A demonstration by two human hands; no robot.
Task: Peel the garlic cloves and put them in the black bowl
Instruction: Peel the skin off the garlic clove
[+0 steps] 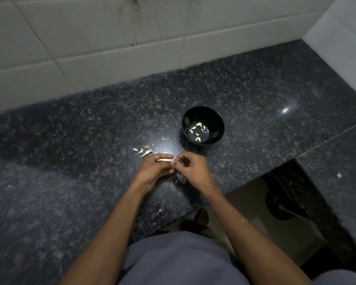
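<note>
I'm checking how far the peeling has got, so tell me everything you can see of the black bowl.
The black bowl is small, round and glossy, with a dark shiny inside; its material cannot be told. It stands upright on the speckled dark counter, beyond the right hand and apart from both hands. On its bottom lie several pale peeled garlic cloves, loosely scattered, far from filling it. A few pale skin flecks lie on the counter by its base. Nothing else touches it.

Black bowl, pale garlic cloves, dark speckled counter, white tiles.
</note>
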